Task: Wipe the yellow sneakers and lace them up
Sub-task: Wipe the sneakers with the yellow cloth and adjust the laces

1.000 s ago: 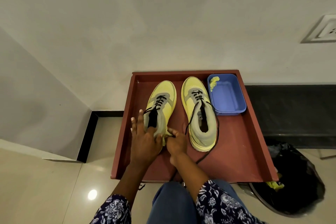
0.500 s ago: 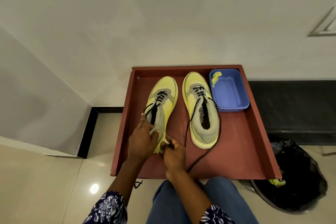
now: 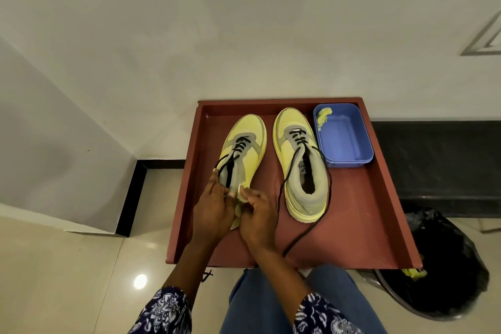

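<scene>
Two yellow sneakers with grey collars and black laces stand toes away from me on a red-brown tray (image 3: pixel 360 225). My left hand (image 3: pixel 212 207) grips the heel of the left sneaker (image 3: pixel 248 141). My right hand (image 3: pixel 259 215) pinches a small yellow cloth (image 3: pixel 242 193) against that heel, and most of the cloth is hidden between my hands. The right sneaker (image 3: pixel 301 163) stands untouched, its loose black lace (image 3: pixel 306 233) trailing over the tray toward its near edge.
A blue plastic tub (image 3: pixel 343 138) with a yellow cloth scrap (image 3: pixel 323 115) on its rim sits at the tray's far right corner. A bin with a black bag (image 3: pixel 444 268) stands on the floor to the right. The white wall is just beyond the tray.
My left hand has slid from the sneaker's collar down to its heel. My right hand has risen slightly, bringing the cloth up against the heel. The camera view has shifted a little.
</scene>
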